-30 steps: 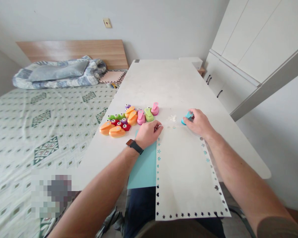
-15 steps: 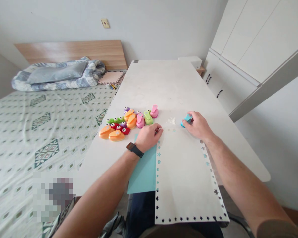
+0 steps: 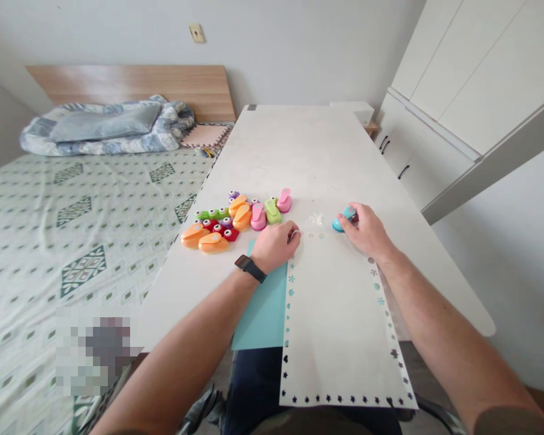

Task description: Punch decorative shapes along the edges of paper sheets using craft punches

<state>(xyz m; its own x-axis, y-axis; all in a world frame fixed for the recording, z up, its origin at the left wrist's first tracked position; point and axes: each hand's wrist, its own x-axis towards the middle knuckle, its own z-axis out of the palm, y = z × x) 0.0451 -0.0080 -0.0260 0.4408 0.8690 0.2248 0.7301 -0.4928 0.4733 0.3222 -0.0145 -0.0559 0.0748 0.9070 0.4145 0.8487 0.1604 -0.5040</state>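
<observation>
A long white sheet of paper (image 3: 340, 320) lies over the near table edge, with small star, heart and flower holes along its sides and bottom. My left hand (image 3: 277, 244) is closed in a pinch at the sheet's far left corner. My right hand (image 3: 366, 229) grips a blue craft punch (image 3: 340, 223) near the far edge of the sheet; whether paper sits in its slot I cannot tell. Two round holes show in that far edge, between my hands. Beneath the white sheet and my left wrist lies a light blue sheet (image 3: 260, 317).
Several craft punches stand left of my hands, among them an orange punch (image 3: 214, 243), a green punch (image 3: 272, 211) and a pink punch (image 3: 284, 200). White paper bits (image 3: 316, 219) lie beyond the sheet. A bed (image 3: 131, 187) adjoins the white table (image 3: 306, 151); cabinets (image 3: 439, 133) stand right.
The view has tilted slightly. The hands keep almost the same places, left pinching the sheet's corner and right holding the blue craft punch. The white sheet has barely shifted.
</observation>
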